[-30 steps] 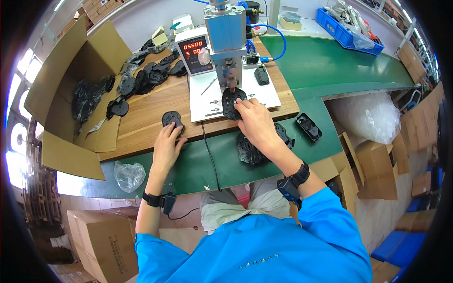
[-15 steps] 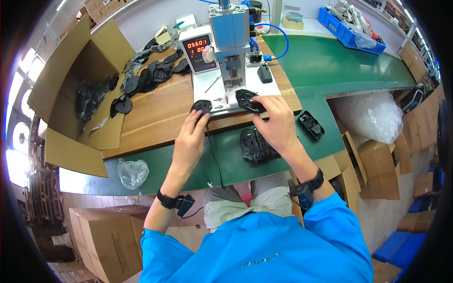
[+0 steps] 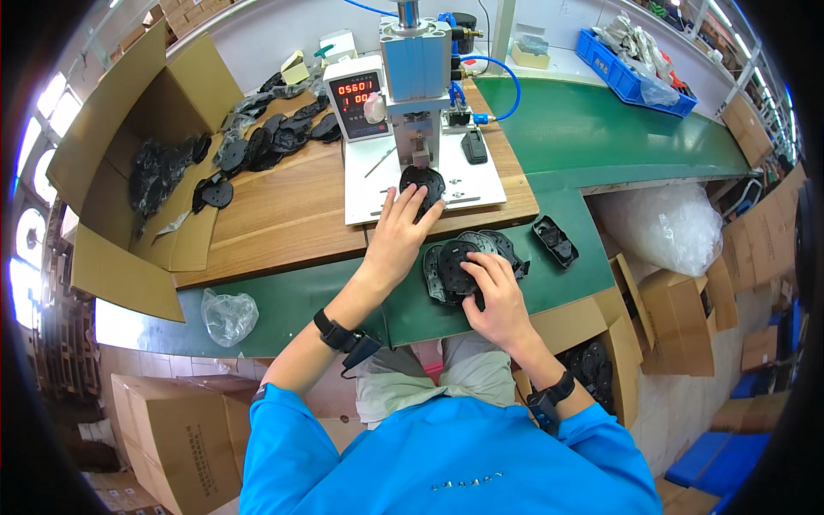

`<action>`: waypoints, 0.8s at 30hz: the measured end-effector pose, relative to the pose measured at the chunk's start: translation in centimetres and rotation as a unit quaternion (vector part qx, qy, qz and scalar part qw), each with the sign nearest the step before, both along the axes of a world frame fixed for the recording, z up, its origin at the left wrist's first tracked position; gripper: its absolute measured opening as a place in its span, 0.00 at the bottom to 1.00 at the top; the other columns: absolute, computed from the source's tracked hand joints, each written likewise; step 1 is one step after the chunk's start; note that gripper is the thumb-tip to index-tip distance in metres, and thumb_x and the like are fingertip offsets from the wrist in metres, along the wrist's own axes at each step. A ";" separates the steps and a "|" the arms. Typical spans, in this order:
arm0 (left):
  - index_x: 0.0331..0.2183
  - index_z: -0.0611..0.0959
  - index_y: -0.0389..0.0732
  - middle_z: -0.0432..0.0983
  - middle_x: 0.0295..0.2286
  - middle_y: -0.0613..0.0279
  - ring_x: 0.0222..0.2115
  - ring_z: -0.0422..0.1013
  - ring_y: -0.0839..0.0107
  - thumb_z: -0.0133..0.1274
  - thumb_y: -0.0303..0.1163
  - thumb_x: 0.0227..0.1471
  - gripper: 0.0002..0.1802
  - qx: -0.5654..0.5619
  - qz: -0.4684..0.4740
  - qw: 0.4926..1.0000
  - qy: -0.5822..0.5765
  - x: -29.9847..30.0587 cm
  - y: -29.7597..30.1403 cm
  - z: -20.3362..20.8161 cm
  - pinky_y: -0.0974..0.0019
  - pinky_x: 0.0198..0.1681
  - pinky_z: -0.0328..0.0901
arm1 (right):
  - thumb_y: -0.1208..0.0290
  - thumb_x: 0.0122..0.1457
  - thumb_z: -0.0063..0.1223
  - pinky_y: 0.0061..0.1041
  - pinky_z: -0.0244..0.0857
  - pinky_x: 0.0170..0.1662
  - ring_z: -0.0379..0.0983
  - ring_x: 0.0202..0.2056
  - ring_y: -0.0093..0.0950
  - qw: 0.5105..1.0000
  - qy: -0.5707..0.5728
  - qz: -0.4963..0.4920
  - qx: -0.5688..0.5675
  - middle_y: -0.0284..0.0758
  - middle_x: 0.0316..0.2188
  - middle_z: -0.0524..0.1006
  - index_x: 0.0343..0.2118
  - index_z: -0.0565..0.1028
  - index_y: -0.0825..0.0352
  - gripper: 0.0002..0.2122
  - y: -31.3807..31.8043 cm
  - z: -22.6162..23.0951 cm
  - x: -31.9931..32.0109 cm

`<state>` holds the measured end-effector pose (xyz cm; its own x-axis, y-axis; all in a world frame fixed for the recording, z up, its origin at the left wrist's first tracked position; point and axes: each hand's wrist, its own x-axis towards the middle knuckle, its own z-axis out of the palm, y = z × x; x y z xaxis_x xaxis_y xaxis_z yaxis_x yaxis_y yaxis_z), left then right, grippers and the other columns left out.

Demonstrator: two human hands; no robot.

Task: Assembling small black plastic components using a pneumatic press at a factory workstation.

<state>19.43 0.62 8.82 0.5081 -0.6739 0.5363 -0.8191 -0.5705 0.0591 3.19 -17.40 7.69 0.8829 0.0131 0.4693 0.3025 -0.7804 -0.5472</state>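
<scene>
A rounded black plastic part (image 3: pixel 421 178) sits on the white base plate (image 3: pixel 371 184), under the head of a small pneumatic press (image 3: pixel 418 69). The fingers of my left hand (image 3: pixel 396 236) hold its near side. Closer to me, my right hand (image 3: pixel 498 300) grips another black plastic part (image 3: pixel 453 264), thumb at the near edge and fingers on top. That part is over a pile of similar black parts (image 3: pixel 506 249) on the green bench. My right fingers cover part of it.
At left stands an open cardboard box (image 3: pixel 129 172) with wrapped black pieces; more black parts (image 3: pixel 275 137) lie on the wooden board. A control box (image 3: pixel 360 99) adjoins the press. A black tray-like piece (image 3: pixel 555 242), a clear bag (image 3: pixel 229 316) and a blue crate (image 3: pixel 631 73) are around.
My left hand has moved right and put its part under the press head. My right hand has drawn its part back toward me, from the press to the pile.
</scene>
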 end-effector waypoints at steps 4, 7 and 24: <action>0.60 0.80 0.44 0.72 0.59 0.46 0.64 0.65 0.46 0.51 0.11 0.49 0.36 -0.024 -0.030 0.999 0.021 0.4 -0.1 0.0 0.45 0.70 0.61 | 0.78 0.47 0.60 0.47 0.62 0.68 0.66 0.63 0.47 0.999 0.014 0.022 -0.024 0.46 0.57 0.74 0.53 0.76 0.72 0.25 -0.1 0.1 0.2; 0.61 0.78 0.43 0.72 0.59 0.47 0.64 0.66 0.46 0.51 0.12 0.50 0.36 -0.022 -0.025 0.999 0.020 0.6 -0.2 0.1 0.47 0.70 0.61 | 0.75 0.47 0.60 0.49 0.57 0.70 0.66 0.63 0.46 0.995 0.008 0.036 -0.091 0.46 0.57 0.74 0.54 0.76 0.71 0.26 -0.1 1.1 0.4; 0.67 0.64 0.37 0.72 0.56 0.40 0.59 0.69 0.43 0.54 0.17 0.52 0.41 -0.030 -0.036 0.999 0.014 0.5 0.0 -0.1 0.46 0.67 0.64 | 0.79 0.49 0.63 0.42 0.66 0.61 0.70 0.61 0.42 0.987 -0.050 0.006 -0.151 0.42 0.57 0.75 0.60 0.72 0.71 0.31 1.4 2.3 11.5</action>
